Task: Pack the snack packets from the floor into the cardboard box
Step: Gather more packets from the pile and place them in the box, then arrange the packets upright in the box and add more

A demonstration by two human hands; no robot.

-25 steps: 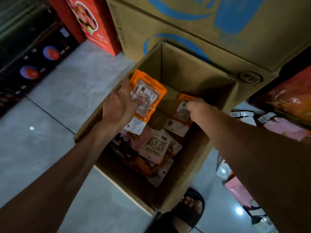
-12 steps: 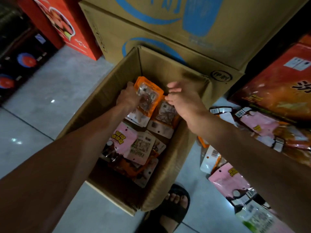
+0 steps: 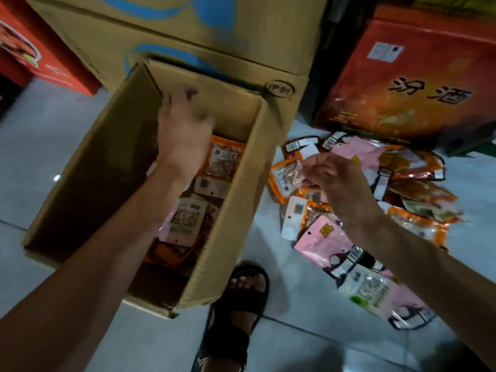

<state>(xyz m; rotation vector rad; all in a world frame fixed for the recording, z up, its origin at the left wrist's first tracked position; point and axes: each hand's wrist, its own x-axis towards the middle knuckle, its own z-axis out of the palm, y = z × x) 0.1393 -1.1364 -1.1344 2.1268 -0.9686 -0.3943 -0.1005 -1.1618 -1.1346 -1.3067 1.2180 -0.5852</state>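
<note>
Our hands, one over the box and one over the pile.

Our left hand [image 3: 185,124] hangs over the open cardboard box [image 3: 228,237], fingers loosely spread, holding nothing, just above the packed packets [image 3: 224,159]. Our right hand [image 3: 335,181] curls its fingers at an orange packet [image 3: 283,175]; we cannot tell whether it grips. Loose snack packets [image 3: 324,242] lie on the floor under and beyond it.

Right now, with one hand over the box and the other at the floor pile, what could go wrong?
The floor packets overlap, so the right hand may drag neighbours when lifting the orange packet. The sandalled foot stands close to the pile and could tread on a pink packet.
</note>
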